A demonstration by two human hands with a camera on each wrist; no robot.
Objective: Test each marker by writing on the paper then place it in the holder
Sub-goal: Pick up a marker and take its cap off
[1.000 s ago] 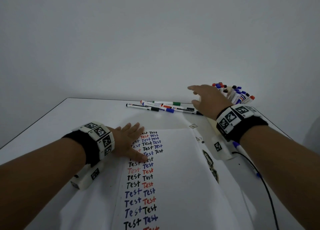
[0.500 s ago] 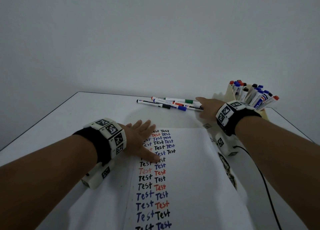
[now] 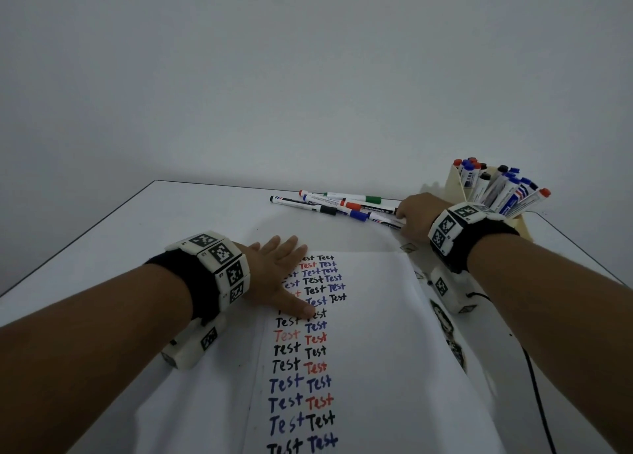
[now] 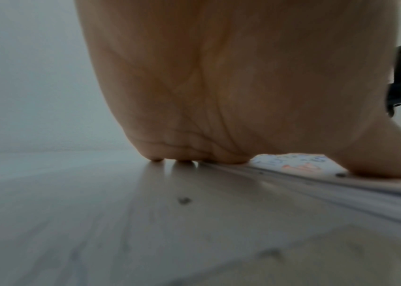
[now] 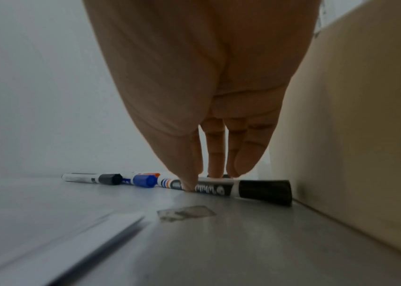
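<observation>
The holder (image 5: 356, 116) walls off the black-capped marker's (image 5: 263, 190) right end.
</observation>
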